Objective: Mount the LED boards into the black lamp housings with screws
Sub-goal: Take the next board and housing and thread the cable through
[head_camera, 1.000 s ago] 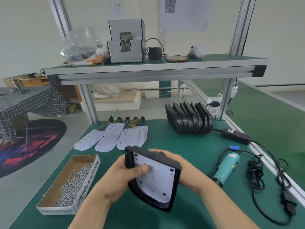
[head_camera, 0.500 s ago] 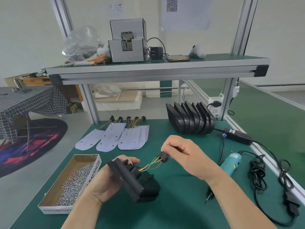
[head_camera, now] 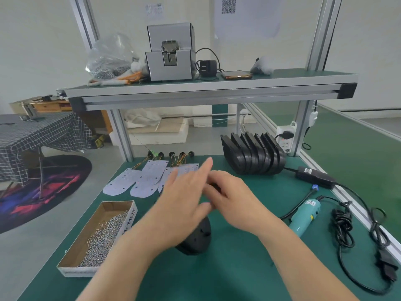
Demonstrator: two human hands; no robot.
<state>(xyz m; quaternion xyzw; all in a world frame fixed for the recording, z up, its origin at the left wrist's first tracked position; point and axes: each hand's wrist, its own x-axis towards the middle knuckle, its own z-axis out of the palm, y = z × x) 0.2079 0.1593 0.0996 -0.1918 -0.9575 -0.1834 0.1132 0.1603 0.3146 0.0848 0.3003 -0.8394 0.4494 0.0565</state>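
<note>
**Left hand** (head_camera: 184, 205): fingers straight and spread, holding nothing, blurred, above one black lamp housing (head_camera: 196, 237) that lies on the green table (head_camera: 227, 268).
**Right hand** (head_camera: 234, 203): fingers curled, with something small and dark at their tips; whether it is gripped, cannot tell.
**Step, as judged:** this housing is being readied for fastening. Its board is hidden from here and no screw is in hand.
**Next move calls for:** a screw from the screw box (head_camera: 102, 233), just left of the housing, and the teal screwdriver (head_camera: 306, 216) to the right.
**Spare LED boards** (head_camera: 149, 179): fanned out behind the hands.
**Stacked housings** (head_camera: 253, 157): rear right.
**Room:** open table in front; a tangled cable (head_camera: 345, 227) crowds the right edge.
</note>
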